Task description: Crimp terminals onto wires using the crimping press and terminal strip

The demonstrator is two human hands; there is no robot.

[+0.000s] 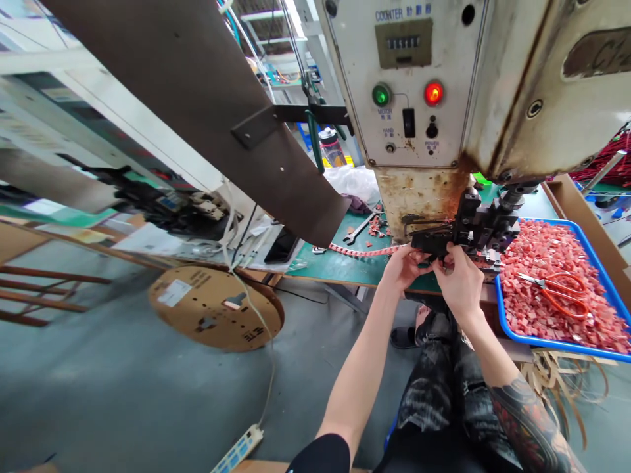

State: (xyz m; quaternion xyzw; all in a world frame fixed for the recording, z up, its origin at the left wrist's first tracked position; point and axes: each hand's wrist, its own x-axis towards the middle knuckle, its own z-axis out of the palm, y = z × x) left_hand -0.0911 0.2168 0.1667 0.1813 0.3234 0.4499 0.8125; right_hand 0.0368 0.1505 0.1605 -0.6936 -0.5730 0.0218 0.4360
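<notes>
I see fingers bent on the left hand (401, 268) and right hand (460, 281) at the black mechanism (432, 239); whether they pinch anything, I cannot tell; the pink strip (363, 252) runs leftward from there; rightward, orange scissors (543, 284) lie in the blue tray (501, 309).

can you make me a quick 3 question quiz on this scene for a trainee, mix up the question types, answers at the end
1. Multiple choice: what lies on the pink pieces in the blue tray?
a) a wrench
b) scissors
c) a bottle

2. True or false: in the picture, the red lamp is to the left of the green lamp.

3. Short answer: at the machine, which is nearer the tray, the left hand or the right hand?

Key:
1. b
2. False; the red lamp is to the right of the green one.
3. The right hand.
</notes>
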